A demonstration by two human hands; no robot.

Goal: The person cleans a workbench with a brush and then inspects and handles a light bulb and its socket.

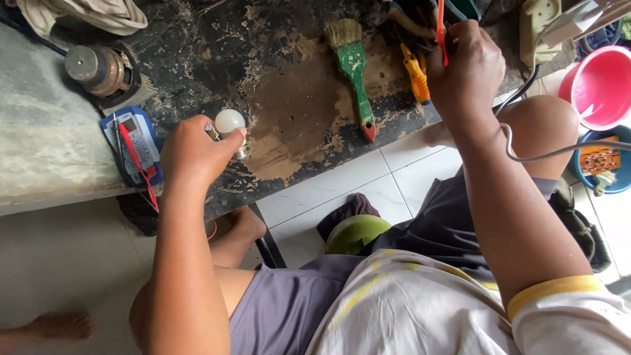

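Person's left hand (pixel 197 154) is pinching a small white bulb (pixel 229 121) at its metal base, low on the worn dark table (pixel 296 98) — looks light, smooth, breakable, so the base seems the safest hold. Right hand (pixel 463 69) is closing its grip around a thin red tool (pixel 441 29), beside a green brush (pixel 353 69) and blue multimeter (pixel 131 141).

The left hand (pixel 194 154) covers the base of the white bulb (pixel 230 121). The right hand (pixel 467 69) hides the lower end of a thin red tool (pixel 441 26), perhaps a probe, whose top leaves the frame. The pink basin (pixel 601 85) is cut off at the right.
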